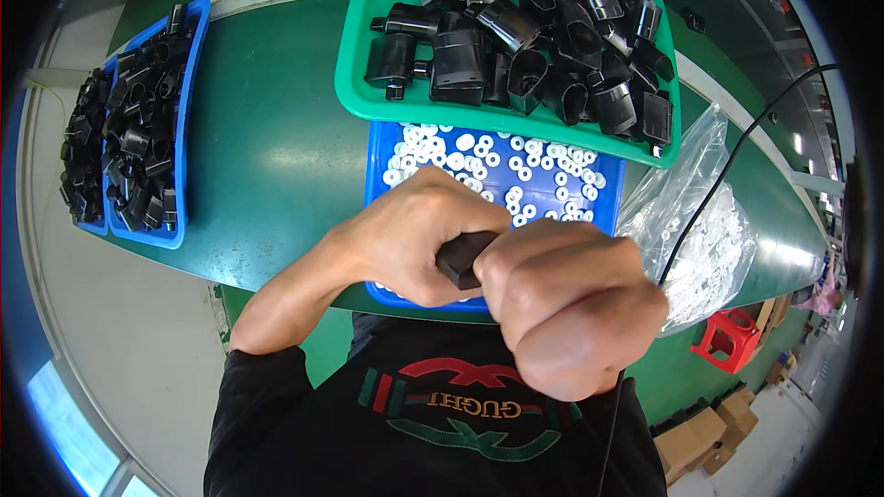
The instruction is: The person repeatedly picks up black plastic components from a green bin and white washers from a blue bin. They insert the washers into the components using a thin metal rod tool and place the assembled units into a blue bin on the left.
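Black block [463, 260], right there, dead centre, above the blue tray [610, 207]! Clasped in the left hand [419, 235], fingers curled round; at its other end, the right hand [575, 304], clenched against it, contents impossible to tell. White washers [465, 142] scattered across the tray. Just beyond, green tray [350, 83], heaped with black housings [458, 60]. Off to the right, clear bag [668, 186] of white pieces [709, 258].

From my end, the view is bright. The window [64, 414] at lower left burns nearly white, and pale glare streaks the green tabletop [262, 120]. Glints fleck the clear bag [683, 175]. I get the left hand [414, 232] and right hand [571, 299] sharp; edges bend toward a black rim, the far right looking soft.
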`<move>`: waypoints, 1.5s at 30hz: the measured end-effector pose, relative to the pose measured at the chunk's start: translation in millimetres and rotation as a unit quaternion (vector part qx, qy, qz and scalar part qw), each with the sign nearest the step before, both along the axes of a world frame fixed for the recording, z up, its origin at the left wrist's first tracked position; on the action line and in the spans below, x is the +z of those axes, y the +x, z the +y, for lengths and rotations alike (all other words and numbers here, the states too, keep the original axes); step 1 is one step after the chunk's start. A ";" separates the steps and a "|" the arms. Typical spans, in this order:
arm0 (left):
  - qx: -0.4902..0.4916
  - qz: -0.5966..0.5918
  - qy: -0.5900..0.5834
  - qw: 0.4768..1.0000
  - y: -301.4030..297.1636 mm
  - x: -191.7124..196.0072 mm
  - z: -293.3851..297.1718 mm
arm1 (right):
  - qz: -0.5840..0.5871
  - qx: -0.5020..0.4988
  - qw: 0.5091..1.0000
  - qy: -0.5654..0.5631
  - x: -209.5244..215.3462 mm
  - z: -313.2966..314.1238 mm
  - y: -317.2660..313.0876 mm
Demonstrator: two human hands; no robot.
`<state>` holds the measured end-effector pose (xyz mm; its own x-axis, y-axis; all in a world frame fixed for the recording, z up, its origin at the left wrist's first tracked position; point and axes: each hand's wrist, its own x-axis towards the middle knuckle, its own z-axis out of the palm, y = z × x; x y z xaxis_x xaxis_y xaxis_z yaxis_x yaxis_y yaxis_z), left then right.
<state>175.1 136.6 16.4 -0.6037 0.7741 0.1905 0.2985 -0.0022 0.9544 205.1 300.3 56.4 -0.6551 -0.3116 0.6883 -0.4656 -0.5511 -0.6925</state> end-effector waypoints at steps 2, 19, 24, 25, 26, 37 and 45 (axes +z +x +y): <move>-0.021 0.005 0.014 1.000 -7.9 1.3 -4.1 | -0.020 0.010 1.000 0.011 12.1 8.9 0.0; -0.021 -0.027 0.081 0.996 -3.5 -9.7 -5.4 | -0.033 -0.025 0.998 0.055 11.7 6.4 -3.0; -0.009 -0.023 0.088 0.996 -2.1 -7.4 -5.2 | -0.036 -0.009 0.998 0.045 9.7 0.6 -7.7; 0.000 -0.017 0.091 0.996 -0.8 -7.1 -4.8 | -0.039 -0.010 0.998 0.039 8.1 -2.1 -7.6; 0.000 -0.036 0.070 0.997 1.2 -6.9 -5.7 | -0.042 -0.011 0.999 0.031 6.0 -5.2 -7.5; 0.056 0.061 -0.081 0.993 -2.7 -11.9 -3.9 | 0.020 -0.078 0.995 0.067 -1.8 -18.3 -4.6; 0.142 0.032 -0.043 0.988 -14.4 33.4 -52.8 | 0.011 -0.231 0.949 0.214 42.8 44.6 12.1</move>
<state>160.7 83.9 49.8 -0.7872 0.5911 0.1757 0.3354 0.1713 0.9264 217.2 344.9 99.1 -0.7769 -0.2495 0.5780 -0.6056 0.0453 -0.7945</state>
